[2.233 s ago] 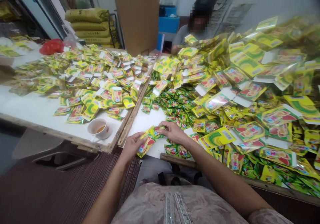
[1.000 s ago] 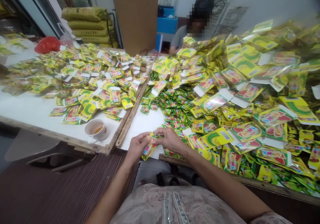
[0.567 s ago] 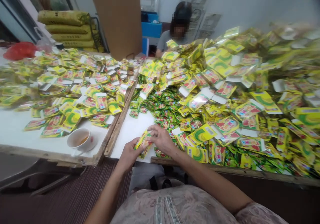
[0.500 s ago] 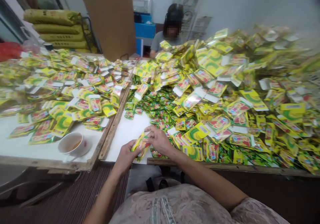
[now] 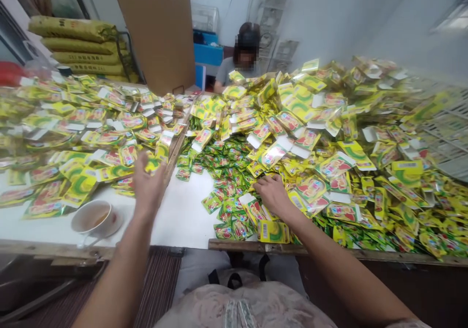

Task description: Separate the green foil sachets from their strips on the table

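My left hand [image 5: 148, 186] is raised over the near right part of the left pile of yellow packets [image 5: 80, 184]. Its thumb and fingers are spread, and nothing shows in them. My right hand [image 5: 273, 196] reaches down into the right heap, fingers bent together among small green packets [image 5: 230, 157] and larger yellow packets [image 5: 274, 231]. Whatever its fingertips pinch is hidden. Many of the larger packets have white flaps and red fruit pictures.
A cup of brown liquid [image 5: 91, 218] stands near the left table's front edge. Wooden strips [image 5: 234, 244] edge the table. Across it sits another person [image 5: 246, 50]. Behind are stacked yellow sacks [image 5: 80, 45] and a large brown board [image 5: 157, 30].
The yellow packet held between both hands is gone from them. My left hand has moved left and opened. My right hand has moved right into the heap. The view has shifted slightly.
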Motion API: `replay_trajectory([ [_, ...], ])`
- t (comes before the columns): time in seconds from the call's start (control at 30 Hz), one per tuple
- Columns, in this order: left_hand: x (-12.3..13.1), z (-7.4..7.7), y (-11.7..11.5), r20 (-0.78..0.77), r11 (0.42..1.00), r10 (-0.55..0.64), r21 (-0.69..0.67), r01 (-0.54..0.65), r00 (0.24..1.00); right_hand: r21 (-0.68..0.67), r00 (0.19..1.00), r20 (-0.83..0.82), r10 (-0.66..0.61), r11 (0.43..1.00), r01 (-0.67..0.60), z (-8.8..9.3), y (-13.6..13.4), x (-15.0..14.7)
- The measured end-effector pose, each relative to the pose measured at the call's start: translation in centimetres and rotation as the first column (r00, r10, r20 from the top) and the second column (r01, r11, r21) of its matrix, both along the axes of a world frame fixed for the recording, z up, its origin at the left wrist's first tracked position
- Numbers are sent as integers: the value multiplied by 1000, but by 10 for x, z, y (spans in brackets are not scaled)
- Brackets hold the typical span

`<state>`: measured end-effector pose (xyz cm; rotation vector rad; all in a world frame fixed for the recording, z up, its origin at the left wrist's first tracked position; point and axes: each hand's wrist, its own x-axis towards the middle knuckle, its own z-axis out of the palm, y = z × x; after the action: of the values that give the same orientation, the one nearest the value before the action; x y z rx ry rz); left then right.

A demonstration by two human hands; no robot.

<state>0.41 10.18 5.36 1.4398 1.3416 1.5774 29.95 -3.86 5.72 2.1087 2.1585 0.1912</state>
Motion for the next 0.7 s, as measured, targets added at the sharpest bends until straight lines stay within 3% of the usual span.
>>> replay_trajectory([
  [0.07, 12, -24, -24, -46, 975, -103, -201, 91, 994, 36, 997, -72, -27, 999, 29, -3, 6, -2],
  [0.13, 25, -44, -46, -216, 937, -222, -317, 146, 951, 79, 980, -194, -52, 995, 69, -6, 12, -8],
  [0.27, 55, -61, -69, -673, 938, -316, -329, 113, 669, 136, 871, -491, -31, 984, 112, -15, 18, -26],
  [0.33, 66, -64, -69, -748, 930, -351, -350, 114, 563, 132, 805, -592, -30, 982, 134, -21, 17, -34],
  [0.37, 70, -66, -68, -748, 923, -369, -367, 119, 552, 119, 776, -629, -43, 981, 151, -24, 16, -38],
  [0.4, 71, -67, -66, -722, 912, -390, -391, 128, 572, 100, 747, -662, -61, 981, 169, -26, 15, -41],
  [0.47, 69, -69, -63, -579, 876, -435, -448, 177, 690, 56, 680, -727, -90, 980, 190, -31, 13, -46],
  [0.53, 62, -71, -63, -301, 813, -495, -490, 314, 815, 36, 611, -788, -78, 984, 173, -34, 12, -52],
  [0.57, 58, -71, -64, -134, 771, -527, -489, 407, 839, 35, 580, -812, -60, 988, 152, -35, 12, -55],
  [0.63, 50, -70, -69, 166, 686, -569, -443, 577, 805, 45, 543, -840, -20, 993, 107, -36, 14, -62],
  [0.7, 45, -68, -76, 369, 628, -555, -401, 666, 746, 57, 535, -845, 2, 995, 87, -36, 15, -69],
])
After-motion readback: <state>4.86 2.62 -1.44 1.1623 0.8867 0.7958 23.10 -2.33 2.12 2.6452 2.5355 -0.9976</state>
